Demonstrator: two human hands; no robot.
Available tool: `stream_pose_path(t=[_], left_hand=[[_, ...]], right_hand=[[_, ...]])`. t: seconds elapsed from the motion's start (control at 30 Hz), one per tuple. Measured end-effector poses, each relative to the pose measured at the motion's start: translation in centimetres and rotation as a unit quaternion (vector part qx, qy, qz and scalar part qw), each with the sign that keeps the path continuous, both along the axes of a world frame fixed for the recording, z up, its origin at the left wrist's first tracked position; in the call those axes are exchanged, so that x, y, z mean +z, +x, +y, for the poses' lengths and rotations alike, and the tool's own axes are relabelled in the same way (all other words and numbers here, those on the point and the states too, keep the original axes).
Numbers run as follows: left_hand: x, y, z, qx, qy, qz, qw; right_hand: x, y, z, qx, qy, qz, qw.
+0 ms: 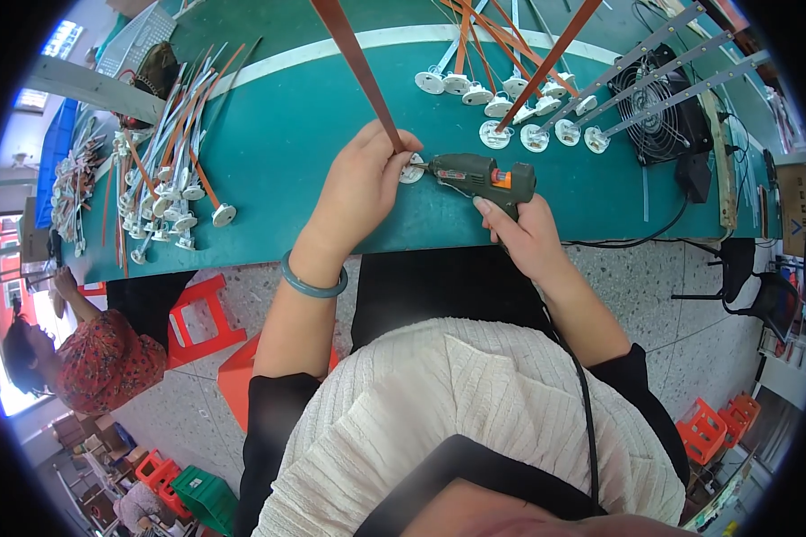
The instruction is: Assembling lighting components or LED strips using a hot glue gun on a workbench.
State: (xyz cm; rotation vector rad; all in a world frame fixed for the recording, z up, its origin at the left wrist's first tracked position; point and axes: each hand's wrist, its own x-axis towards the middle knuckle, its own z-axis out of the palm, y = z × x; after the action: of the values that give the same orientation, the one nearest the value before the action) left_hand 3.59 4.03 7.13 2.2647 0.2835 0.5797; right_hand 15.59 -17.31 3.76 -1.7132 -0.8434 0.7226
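My left hand (360, 170) pinches the lower end of a long orange-brown strip (354, 58), which rises away from the table. At the strip's foot sits a round white base (411, 170), partly covered by my fingers. My right hand (527, 234) is wrapped round the handle of a dark green glue gun (476, 175) with an orange patch on its body. The gun lies level, its nozzle pointing left at the white base, close to or touching it; which of the two I cannot tell.
Several strips on round white bases (496, 134) stand at the far right, beside a black fan (658, 107). Bundled strips with bases (166, 201) lie at the left. A black cord (631, 240) runs along the green table's (278, 179) edge. A co-worker (107, 358) sits at the left.
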Motion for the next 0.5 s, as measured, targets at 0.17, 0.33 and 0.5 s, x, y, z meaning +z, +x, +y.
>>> stream_pose_path(t=[0.17,0.33,0.5], left_hand=[[0.20,0.01,-0.12,-0.001,-0.005,-0.001,1.000],[-0.05,-0.07,-0.09,-0.001,-0.004,-0.008,1.000],[0.02,-0.11,-0.10,-0.002,0.010,-0.013,1.000]], right_hand=[[0.10,-0.21,0.13,0.001,0.024,-0.021,0.999],[0.37,-0.17,0.05,0.008,0.033,-0.035,0.999],[0.35,-0.17,0.08,-0.012,0.024,-0.030,0.999]])
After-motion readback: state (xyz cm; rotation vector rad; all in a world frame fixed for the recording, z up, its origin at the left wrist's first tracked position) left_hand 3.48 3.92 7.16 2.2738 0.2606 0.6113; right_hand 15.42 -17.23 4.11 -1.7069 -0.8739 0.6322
